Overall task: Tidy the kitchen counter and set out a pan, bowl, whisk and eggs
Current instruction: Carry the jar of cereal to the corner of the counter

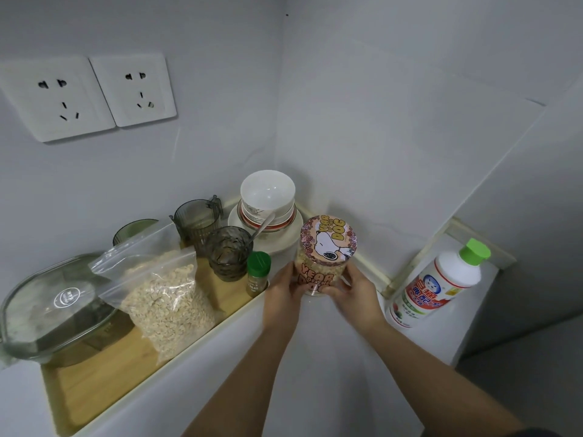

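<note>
A glass jar [325,257] with a cartoon-dog lid, filled with pale grains, stands on the white counter [315,357] near the wall corner. My left hand [282,294] grips its left side and my right hand [355,293] grips its right side. Behind the jar, white bowls [267,195] are stacked on a plate in the corner, with a metal spoon handle [263,228] sticking out. No pan, whisk or eggs are in view.
A wooden tray [94,383] at the left holds a bag of oats [167,298], a lidded glass dish [53,310], dark glass cups [228,252] and a green-capped spice bottle [258,272]. A white detergent bottle [438,285] leans at the right. Two wall sockets [88,96] sit above.
</note>
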